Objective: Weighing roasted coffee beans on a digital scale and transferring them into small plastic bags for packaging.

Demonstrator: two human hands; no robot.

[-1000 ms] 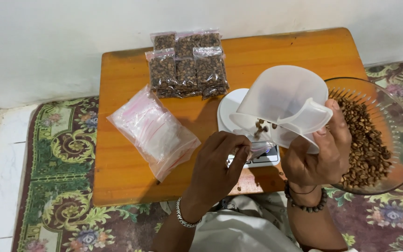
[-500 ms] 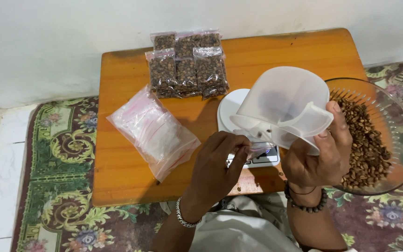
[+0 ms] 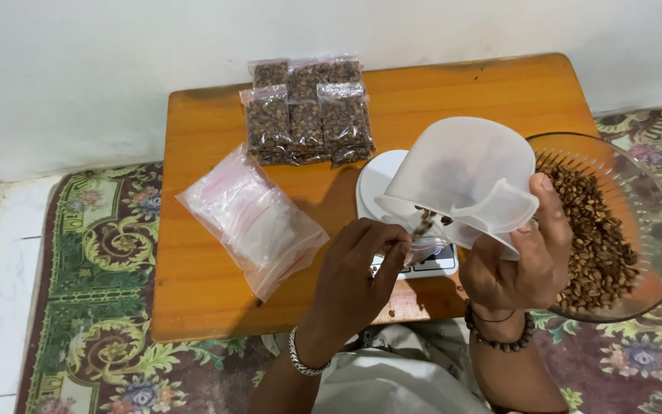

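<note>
My right hand [image 3: 516, 268] has a closed grip on the tilted white scoop [image 3: 461, 180] above the scale [image 3: 392, 180], while my left hand [image 3: 354, 280] pinches the small bag [image 3: 425, 249] under its spout.

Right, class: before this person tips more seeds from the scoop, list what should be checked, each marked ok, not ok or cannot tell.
1. Right hand grips the white scoop firmly: ok.
2. Left hand holds the small bag under the spout: ok.
3. Bag mouth open: cannot tell.
4. Scale readout visible: not ok, hands cover it.
5. Glass bowl fully on the table: not ok, it overhangs.
</note>
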